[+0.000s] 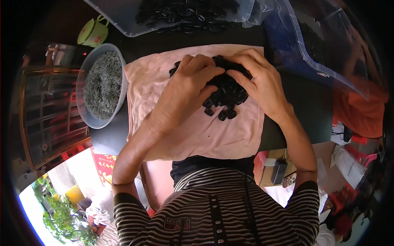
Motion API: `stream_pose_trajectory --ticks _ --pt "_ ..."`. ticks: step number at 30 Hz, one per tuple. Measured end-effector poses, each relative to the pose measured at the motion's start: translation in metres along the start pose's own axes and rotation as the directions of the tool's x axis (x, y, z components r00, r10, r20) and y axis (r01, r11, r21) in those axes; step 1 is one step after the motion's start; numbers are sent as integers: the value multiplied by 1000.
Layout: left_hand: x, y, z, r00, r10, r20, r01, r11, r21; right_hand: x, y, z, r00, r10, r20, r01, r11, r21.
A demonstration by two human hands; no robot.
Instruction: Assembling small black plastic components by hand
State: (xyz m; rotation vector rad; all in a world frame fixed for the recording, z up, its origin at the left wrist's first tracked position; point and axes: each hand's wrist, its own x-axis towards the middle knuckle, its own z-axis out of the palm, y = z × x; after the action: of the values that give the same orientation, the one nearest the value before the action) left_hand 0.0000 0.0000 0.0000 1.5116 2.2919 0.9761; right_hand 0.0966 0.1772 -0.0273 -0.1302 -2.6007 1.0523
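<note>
A pile of small glossy black plastic pieces [225, 95] lies on a pink cloth [197, 141] in front of me. Over its left side, my left hand [186, 88] is bent, with thumb and index finger apart and black pieces showing between them. From the other side, my right hand [262, 84] curves over the pile, its thumb spread away from its fingers. The left index fingertip and the right thumb tip come close together above the pieces. Some fingertips are hidden among the pieces, and I see nothing clearly gripped.
Left of the cloth stands a clear plastic bowl [124, 88] full of small grey metal parts, with a green mug [93, 33] behind it. A clear bin [123, 28] of black pieces sits at the far side. Another clear-rimmed bin [305, 53] occupies the far right.
</note>
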Motion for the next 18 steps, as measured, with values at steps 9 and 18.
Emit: stream_pose_trajectory --ticks 9,18 --pt "-7 0 8 997 35 -70 -33 999 29 -4 4 4 979 -173 -107 164 983 -87" --pt "-16 -1 -7 998 -11 66 9 999 36 -22 -3 19 958 -285 -35 279 952 -125"
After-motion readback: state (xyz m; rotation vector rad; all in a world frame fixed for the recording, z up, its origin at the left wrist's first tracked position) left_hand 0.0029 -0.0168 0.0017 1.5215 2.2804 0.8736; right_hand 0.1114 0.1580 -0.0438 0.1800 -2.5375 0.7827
